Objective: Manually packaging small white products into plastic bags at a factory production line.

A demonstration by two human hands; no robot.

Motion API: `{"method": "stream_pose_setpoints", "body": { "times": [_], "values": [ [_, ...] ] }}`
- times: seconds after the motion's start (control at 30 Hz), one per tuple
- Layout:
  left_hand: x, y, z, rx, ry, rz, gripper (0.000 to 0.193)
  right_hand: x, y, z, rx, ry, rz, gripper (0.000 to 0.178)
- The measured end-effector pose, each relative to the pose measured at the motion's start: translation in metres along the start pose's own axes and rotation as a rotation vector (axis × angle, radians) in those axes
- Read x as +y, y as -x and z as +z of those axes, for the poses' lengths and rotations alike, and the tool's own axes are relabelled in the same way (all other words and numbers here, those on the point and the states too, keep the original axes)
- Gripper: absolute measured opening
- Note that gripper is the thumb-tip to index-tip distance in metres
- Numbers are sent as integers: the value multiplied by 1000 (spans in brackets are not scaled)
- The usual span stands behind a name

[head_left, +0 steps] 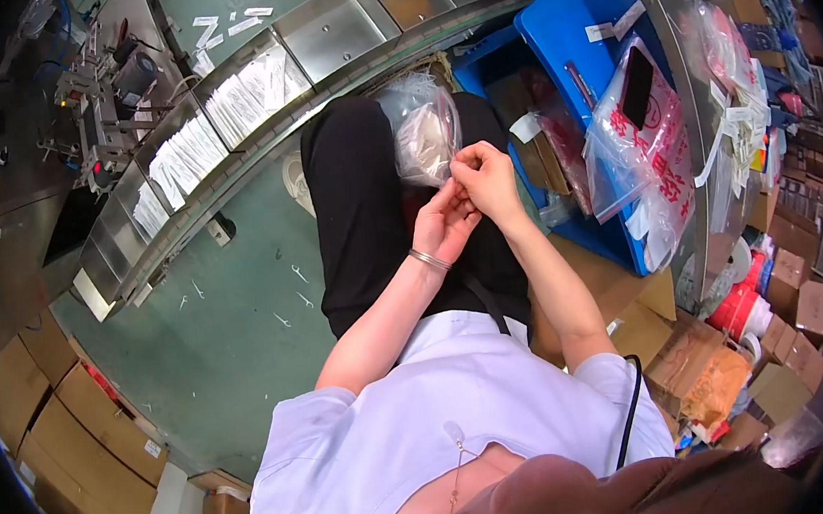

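A clear plastic zip bag [424,146] with pale contents rests between my thighs. My right hand [488,184] is closed, thumb and fingertips pinched together at the near edge of the bag. Just below and to its left, my left hand [445,223] is turned partly palm up, with its fingertips curled at the same edge. The two hands meet at the fingertips. Whether anything small lies between them is too fine to make out.
Ahead runs a metal conveyor [332,41] with compartments, several holding white paper packets [190,159]. A machine [114,102] stands at far left. Right of my legs is a blue bin [549,39] with plastic bags and a phone [638,88] on it. Cardboard boxes [86,452] stack at lower left.
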State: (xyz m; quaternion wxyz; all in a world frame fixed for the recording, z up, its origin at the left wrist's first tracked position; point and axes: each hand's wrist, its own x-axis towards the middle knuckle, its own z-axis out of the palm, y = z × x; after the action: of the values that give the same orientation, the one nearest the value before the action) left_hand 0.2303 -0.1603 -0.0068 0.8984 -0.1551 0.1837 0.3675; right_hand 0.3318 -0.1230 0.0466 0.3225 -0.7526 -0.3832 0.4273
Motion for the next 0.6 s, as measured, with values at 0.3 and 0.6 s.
{"method": "stream_pose_setpoints", "body": {
  "times": [0.3, 0.6],
  "values": [
    [-12, 12, 11, 192, 61, -3, 24, 9, 4, 6, -21, 150, -182, 11],
    [-20, 13, 3, 170, 148, -8, 16, 2, -6, 8, 13, 157, -60, 12]
  ]
}}
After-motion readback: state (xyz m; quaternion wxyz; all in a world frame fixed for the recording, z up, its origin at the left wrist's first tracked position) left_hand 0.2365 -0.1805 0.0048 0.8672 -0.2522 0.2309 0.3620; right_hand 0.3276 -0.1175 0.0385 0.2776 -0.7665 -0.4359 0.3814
